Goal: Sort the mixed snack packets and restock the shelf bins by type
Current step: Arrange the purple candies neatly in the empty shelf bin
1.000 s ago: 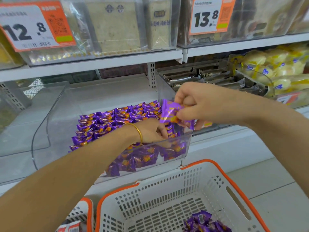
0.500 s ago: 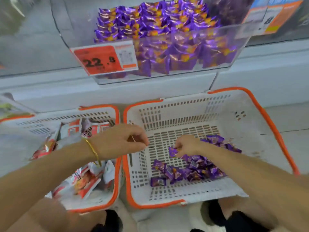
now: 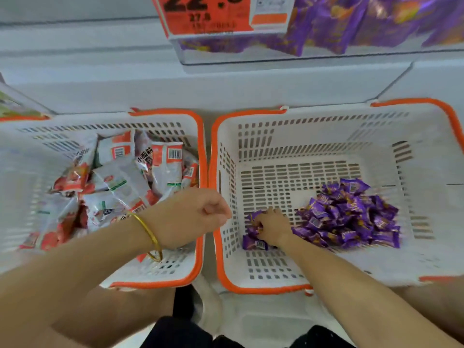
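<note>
Purple packets (image 3: 351, 217) lie heaped on the bottom of the right basket (image 3: 251, 114), toward its right wall. We see a smaller clump of them apart from the heap, near the left wall. The right hand (image 3: 272, 226) is down on that clump, palm down, its fingers curled round a few of the packets. One more packet lies just below the hand, and we cannot tell whether the two touch. The left hand (image 3: 190, 217) is clenched in a loose fist with nothing showing in it, and it hangs over the orange rims where the two baskets meet. We see a gold bangle (image 3: 148, 231) on that wrist. The left basket (image 3: 165, 112) stands just beside the right one and holds a jumble of red-and-white packets (image 3: 120, 177), some with barcodes up. Both baskets are white slotted plastic with orange rims and sit against a white shelf base (image 3: 226, 89). At the top edge a clear bin (image 3: 226, 52) full of more purple packets juts out, with an orange price tag (image 3: 213, 16) on its front, its digits partly cut off.
</note>
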A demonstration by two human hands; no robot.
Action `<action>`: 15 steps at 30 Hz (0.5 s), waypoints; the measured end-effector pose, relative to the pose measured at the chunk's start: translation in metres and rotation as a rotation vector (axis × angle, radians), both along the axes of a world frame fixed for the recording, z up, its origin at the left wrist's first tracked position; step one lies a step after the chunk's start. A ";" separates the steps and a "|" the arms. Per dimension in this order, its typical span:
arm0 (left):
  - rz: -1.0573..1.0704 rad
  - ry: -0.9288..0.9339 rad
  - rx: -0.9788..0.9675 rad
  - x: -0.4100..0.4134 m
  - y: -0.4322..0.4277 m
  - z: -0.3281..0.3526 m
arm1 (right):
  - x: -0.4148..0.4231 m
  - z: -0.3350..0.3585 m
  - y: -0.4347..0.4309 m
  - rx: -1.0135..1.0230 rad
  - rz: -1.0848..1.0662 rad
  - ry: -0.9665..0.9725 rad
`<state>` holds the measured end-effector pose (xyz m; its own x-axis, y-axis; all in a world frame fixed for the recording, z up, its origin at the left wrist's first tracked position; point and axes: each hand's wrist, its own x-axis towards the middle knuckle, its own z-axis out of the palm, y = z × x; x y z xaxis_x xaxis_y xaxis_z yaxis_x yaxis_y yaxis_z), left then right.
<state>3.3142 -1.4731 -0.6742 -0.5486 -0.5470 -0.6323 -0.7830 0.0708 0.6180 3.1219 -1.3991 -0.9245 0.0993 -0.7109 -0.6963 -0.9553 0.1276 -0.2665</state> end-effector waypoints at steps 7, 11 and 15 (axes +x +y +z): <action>0.025 0.037 0.015 -0.009 -0.002 0.004 | -0.008 0.009 -0.001 0.175 -0.342 -0.450; 0.056 0.045 0.028 -0.010 -0.004 0.004 | -0.012 0.011 0.002 0.349 -0.104 -0.380; 0.068 0.054 0.029 -0.013 -0.006 0.005 | -0.008 0.010 0.005 0.392 -0.088 -0.414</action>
